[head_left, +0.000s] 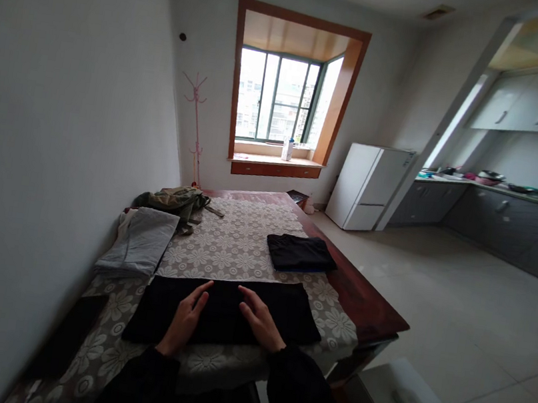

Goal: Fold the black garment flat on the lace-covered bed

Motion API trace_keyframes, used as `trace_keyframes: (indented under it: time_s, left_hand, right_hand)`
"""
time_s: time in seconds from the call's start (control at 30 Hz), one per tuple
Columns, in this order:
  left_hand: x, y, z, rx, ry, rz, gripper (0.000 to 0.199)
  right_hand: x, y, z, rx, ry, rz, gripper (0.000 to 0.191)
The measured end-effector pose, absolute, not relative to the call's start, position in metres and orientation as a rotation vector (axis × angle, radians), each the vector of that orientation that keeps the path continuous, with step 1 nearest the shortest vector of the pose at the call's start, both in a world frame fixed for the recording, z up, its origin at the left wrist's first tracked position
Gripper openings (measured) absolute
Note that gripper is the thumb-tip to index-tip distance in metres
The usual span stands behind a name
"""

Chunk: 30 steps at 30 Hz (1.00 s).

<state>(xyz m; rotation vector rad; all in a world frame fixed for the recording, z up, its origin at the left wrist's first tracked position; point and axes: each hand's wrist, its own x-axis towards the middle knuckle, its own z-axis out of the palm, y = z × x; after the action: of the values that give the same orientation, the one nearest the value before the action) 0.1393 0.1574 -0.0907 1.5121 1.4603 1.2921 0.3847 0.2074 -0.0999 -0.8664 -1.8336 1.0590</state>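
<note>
A long folded black garment (223,296) lies flat across the near part of the table; its exact kind I cannot tell. Over its left half is my left hand (188,316), fingers stretched forward and thumb apart. My right hand (259,318) mirrors it over the right half, also with straight fingers. Between the two hands there is a gap where the black cloth shows. Neither hand grips anything; whether the palms touch the cloth is hard to make out.
A folded black garment pile (299,253) lies at the table's right. Folded grey clothing (142,240) and a camouflage-coloured backpack (173,199) sit along the left wall. A dark flat object (67,333) is at the near left. Beyond stand a pink coat rack (195,116) and white fridge (367,186).
</note>
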Motion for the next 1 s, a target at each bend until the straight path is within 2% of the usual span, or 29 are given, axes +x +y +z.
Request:
trace_keyframes:
  time_s: [0.17, 0.53, 0.67, 0.87, 1.0]
  left_hand:
    - [0.097, 0.144, -0.098, 1.167, 1.404, 1.575, 0.063]
    - [0.098, 0.141, -0.096, 1.037, 1.323, 1.640, 0.061]
    - [0.094, 0.143, -0.099, 1.010, 1.311, 1.656, 0.060]
    - [0.094, 0.145, -0.102, 1.047, 1.373, 1.643, 0.064]
    - [0.094, 0.148, -0.103, 1.107, 1.432, 1.627, 0.065]
  right_hand:
    - [0.415, 0.212, -0.106, -0.898, -1.392, 1.182, 0.053]
    - [0.437, 0.222, -0.113, -0.723, -0.949, 1.397, 0.050]
    - [0.446, 0.225, -0.114, -0.814, -1.002, 1.295, 0.048]
    - [0.447, 0.224, -0.112, -1.121, -1.368, 1.013, 0.055]
    - [0.449, 0.224, -0.112, -1.127, -1.490, 0.978, 0.056]
